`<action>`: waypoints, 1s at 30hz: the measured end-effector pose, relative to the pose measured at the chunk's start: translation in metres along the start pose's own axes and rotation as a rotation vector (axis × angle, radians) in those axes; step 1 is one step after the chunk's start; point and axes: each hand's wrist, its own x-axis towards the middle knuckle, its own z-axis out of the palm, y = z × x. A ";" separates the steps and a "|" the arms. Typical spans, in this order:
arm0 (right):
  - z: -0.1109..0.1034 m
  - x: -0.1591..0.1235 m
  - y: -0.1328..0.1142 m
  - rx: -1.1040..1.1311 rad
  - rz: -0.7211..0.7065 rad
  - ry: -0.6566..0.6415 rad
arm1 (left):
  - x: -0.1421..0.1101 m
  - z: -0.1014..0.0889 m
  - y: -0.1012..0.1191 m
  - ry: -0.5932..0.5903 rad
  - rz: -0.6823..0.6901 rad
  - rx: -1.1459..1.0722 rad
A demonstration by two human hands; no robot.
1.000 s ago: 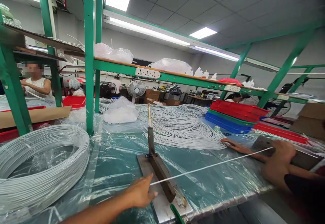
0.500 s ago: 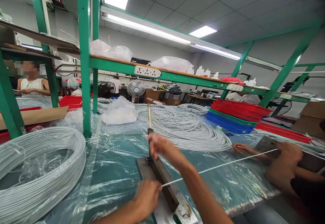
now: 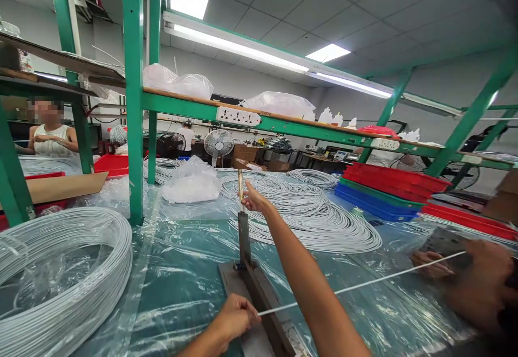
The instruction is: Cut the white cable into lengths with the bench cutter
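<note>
My left hand (image 3: 232,319) pinches the end of a taut white wire (image 3: 356,286) against a metal lever cutter (image 3: 259,295) at the table's near edge. The wire runs right to another person's hands (image 3: 479,281), which hold its far end beside a dark metal block (image 3: 443,244). My right arm reaches forward over the wire. My right hand (image 3: 253,199) grips the cutter's upright lever handle (image 3: 240,182), near its top. The cutter's blade arm stands raised.
A big coil of white wire (image 3: 60,276) lies at the left, and a flatter pile (image 3: 311,211) behind the cutter. Stacked red and blue trays (image 3: 388,187) sit at the right. A green frame post (image 3: 134,98), a plastic bag (image 3: 192,182) and a seated person (image 3: 50,133) are behind.
My right hand came into view, passed over the cutter and rose to the top of the lever handle. My left hand kept the wire end at the cutter. The camera shifted slightly.
</note>
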 end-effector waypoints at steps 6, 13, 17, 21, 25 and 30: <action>-0.012 -0.034 -0.006 0.056 -0.018 -0.008 | 0.012 0.012 -0.008 0.132 0.039 -0.042; -0.035 -0.154 0.015 0.169 -0.089 -0.019 | 0.018 0.022 -0.018 0.339 0.107 0.064; -0.044 -0.223 0.064 0.265 0.023 0.074 | 0.012 0.020 -0.013 0.368 0.121 0.117; -0.039 -0.270 0.111 0.276 0.127 0.113 | 0.008 0.019 -0.008 0.367 0.135 0.149; -0.027 -0.289 0.132 0.207 0.211 0.120 | 0.009 0.018 -0.010 0.372 0.142 0.169; -0.017 -0.288 0.151 0.057 0.430 0.081 | 0.010 0.018 -0.014 0.368 0.156 0.176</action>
